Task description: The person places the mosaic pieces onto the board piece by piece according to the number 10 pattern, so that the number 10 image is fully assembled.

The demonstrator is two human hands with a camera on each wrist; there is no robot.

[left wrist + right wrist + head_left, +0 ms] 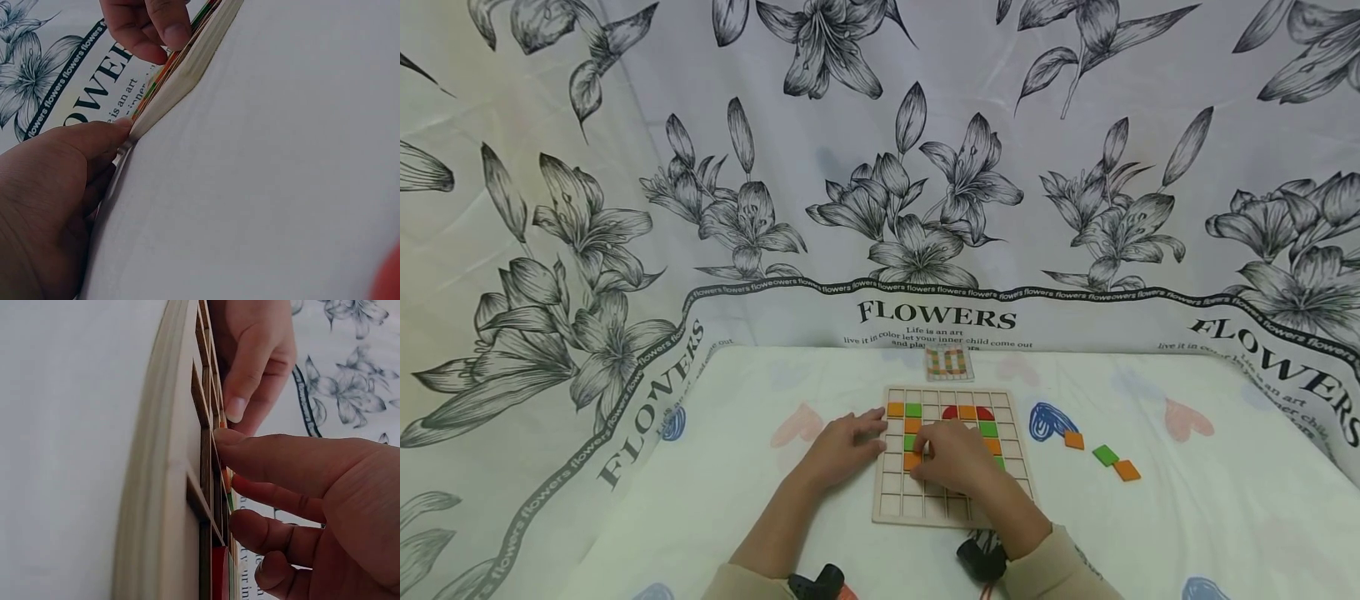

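Note:
A pale wooden grid board (897,505) lies flat on the cloth. Several orange, green and red tiles sit in its cells. My left hand (842,450) rests at the board's left edge, fingers extended, its thumb (103,136) touching that edge. Over the middle of the board, my right hand (958,457) has its thumb and forefinger at either side of an orange tile (912,461) in the left part of the grid. This hand covers the central cells. In the right wrist view, its thumb (281,456) touches the board and the other fingers are curled.
To the right of the board lie loose tiles: an orange one (1074,440), a green one (1105,455) and another orange one (1126,471). A small pattern card (949,364) stands behind the board, near the flower-printed curtain (850,250).

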